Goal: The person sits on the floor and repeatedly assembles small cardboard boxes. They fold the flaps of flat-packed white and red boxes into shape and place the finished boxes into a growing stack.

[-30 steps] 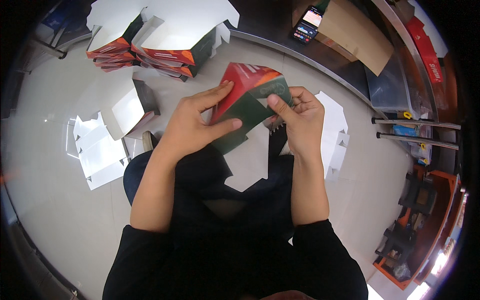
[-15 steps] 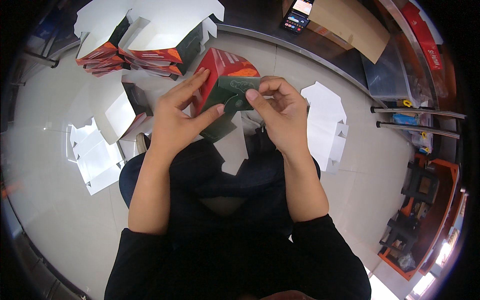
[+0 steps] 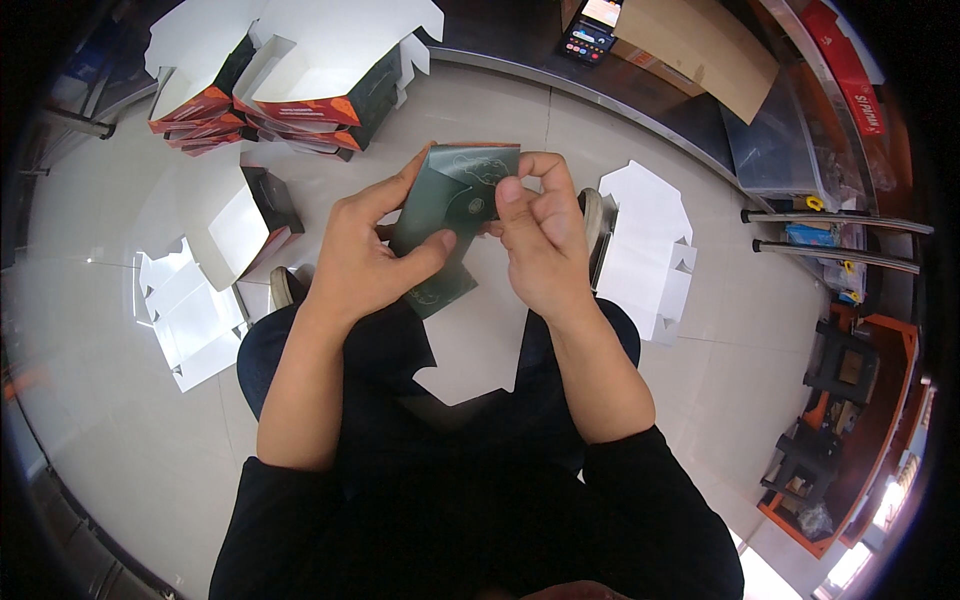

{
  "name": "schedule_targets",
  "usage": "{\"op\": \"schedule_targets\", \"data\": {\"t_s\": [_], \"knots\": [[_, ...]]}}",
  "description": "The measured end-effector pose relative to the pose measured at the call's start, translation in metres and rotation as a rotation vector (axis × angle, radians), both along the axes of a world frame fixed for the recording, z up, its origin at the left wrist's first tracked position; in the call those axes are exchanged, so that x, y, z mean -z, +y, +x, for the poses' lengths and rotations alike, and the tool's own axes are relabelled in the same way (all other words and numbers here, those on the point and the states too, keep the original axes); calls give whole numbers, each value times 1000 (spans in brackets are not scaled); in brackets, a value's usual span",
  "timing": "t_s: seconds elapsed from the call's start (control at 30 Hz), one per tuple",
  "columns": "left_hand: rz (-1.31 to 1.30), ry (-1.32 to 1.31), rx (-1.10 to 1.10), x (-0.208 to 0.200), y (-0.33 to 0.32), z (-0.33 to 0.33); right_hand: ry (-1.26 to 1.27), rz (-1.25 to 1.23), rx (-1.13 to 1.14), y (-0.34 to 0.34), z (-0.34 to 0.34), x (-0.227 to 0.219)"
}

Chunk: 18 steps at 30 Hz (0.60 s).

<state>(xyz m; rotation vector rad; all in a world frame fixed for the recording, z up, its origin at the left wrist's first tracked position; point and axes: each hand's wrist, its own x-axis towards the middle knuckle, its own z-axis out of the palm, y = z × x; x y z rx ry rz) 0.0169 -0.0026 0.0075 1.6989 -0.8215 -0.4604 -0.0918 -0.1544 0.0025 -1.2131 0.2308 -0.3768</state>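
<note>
A partly folded cardboard box point(image 3: 437, 207) is held up between both hands over my lap, its dark green side facing me. My left hand point(image 3: 375, 245) grips its left side, thumb pressed on the green panel and the other fingers mostly behind it. At the right end, my right hand point(image 3: 545, 225) pinches the green flap near its upper corner between thumb and fingers. Part of the flap's edge overlaps the panel in a curved line. A white inner panel point(image 3: 480, 340) of the same box hangs down toward my knees.
Stacked red and green boxes point(image 3: 310, 100) with white insides stand at the far left. Nearer lies a single open box point(image 3: 240, 225). Flat white box blanks rest on the tiled floor, one left point(image 3: 190, 315) and one right point(image 3: 648, 250). A phone point(image 3: 592, 32) lies on the metal shelf.
The box has tipped so its green side faces me and the red side is mostly hidden. Its white panel hangs lower and shows more. My right hand has shifted slightly left.
</note>
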Motion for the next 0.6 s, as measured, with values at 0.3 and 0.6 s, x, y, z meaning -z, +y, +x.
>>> {"op": "schedule_targets", "data": {"t_s": [0.3,0.6], "knots": [[-24,-103,-62,1,1,-1,-114,-137,180,9,0,-7],[-136,-270,-179,12,-2,0,8,-137,216,8,1,-4]]}}
